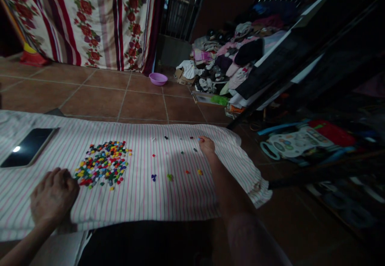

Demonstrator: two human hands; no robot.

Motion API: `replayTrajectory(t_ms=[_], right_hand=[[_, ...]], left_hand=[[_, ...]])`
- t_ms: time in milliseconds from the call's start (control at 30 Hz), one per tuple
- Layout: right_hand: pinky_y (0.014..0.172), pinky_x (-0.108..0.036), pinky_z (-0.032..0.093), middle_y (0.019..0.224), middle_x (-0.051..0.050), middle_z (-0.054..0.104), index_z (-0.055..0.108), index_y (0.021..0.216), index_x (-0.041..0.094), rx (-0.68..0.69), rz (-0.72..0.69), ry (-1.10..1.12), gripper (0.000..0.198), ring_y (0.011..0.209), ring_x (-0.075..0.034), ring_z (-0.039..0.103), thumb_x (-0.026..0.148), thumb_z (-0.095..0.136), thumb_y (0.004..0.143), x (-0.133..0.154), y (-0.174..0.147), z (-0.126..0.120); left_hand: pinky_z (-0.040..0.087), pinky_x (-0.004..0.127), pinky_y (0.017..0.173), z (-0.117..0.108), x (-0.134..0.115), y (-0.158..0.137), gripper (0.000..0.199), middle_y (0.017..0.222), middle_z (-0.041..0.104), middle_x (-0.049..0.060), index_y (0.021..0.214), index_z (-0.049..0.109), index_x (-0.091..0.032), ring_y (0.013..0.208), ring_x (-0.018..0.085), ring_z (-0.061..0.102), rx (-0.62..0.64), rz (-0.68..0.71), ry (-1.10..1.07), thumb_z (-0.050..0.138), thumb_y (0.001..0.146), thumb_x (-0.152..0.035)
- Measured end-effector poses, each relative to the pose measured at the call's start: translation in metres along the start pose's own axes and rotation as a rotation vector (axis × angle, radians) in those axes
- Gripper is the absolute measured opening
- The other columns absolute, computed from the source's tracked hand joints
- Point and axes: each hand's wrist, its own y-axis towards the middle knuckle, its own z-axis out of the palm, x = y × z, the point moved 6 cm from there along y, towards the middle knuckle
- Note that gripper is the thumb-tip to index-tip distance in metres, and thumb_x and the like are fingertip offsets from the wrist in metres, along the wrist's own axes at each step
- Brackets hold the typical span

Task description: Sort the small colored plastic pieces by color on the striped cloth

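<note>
Evidently we had our right hand (207, 145) just right of the frame's middle, thumb and finger pinched together on a tiny blue piece (200, 139) over the striped cloth (186, 204). At lower left our left hand (54, 195) rested, fingers loosely curled, beside the heap of coloured pieces (104, 163); whether it gripped anything, we could not tell. We judged that a drag of that hand could scatter the heap's edge, and a tug on the cloth could jumble the small groups (170, 177). Our right forearm (231, 193) ran close to the yellow pieces (200, 172), so a low sweep might have knocked them. At upper middle stood a purple basin (158, 80), its contents unclear to us; near it, white fabric (189, 68) covered part of a cardboard box (182, 77).
</note>
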Motion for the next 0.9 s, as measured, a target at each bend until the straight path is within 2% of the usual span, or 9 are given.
replayTrajectory(t_ms=[333, 700, 900], right_hand=[[0.090, -0.024, 0.047, 0.110, -0.007, 0.073, 0.073, 0.113, 0.020, 0.020, -0.017, 0.000, 0.038, 0.103, -0.018, 0.065, 0.012, 0.047, 0.086, 0.0015, -0.0007, -0.0003], [0.090, -0.026, 0.048, 0.106, -0.008, 0.073, 0.073, 0.112, 0.020, -0.009, -0.034, -0.007, 0.039, 0.101, -0.019, 0.066, 0.011, 0.047, 0.084, 0.0012, 0.0002, 0.0007], [0.088, -0.025, 0.048, 0.103, -0.007, 0.074, 0.072, 0.112, 0.020, -0.028, -0.031, -0.024, 0.039, 0.099, -0.019, 0.067, 0.013, 0.046, 0.084, -0.0002, 0.0020, 0.0032]], left_hand=[[0.039, 0.049, 0.106, -0.0080, -0.0069, -0.0014, 0.051, 0.137, 0.053, 0.015, 0.112, 0.055, -0.015, 0.130, 0.033, 0.046, 0.065, -0.050, 0.017, 0.015, 0.090, -0.039], [0.040, 0.049, 0.106, -0.0099, -0.0088, -0.0032, 0.051, 0.136, 0.054, 0.017, 0.112, 0.057, -0.014, 0.130, 0.034, 0.047, -0.006, -0.029, 0.018, 0.017, 0.091, -0.038], [0.040, 0.049, 0.105, -0.0055, -0.0052, -0.0014, 0.052, 0.135, 0.055, 0.018, 0.115, 0.057, -0.013, 0.129, 0.033, 0.048, -0.004, -0.011, 0.007, 0.019, 0.090, -0.038]])
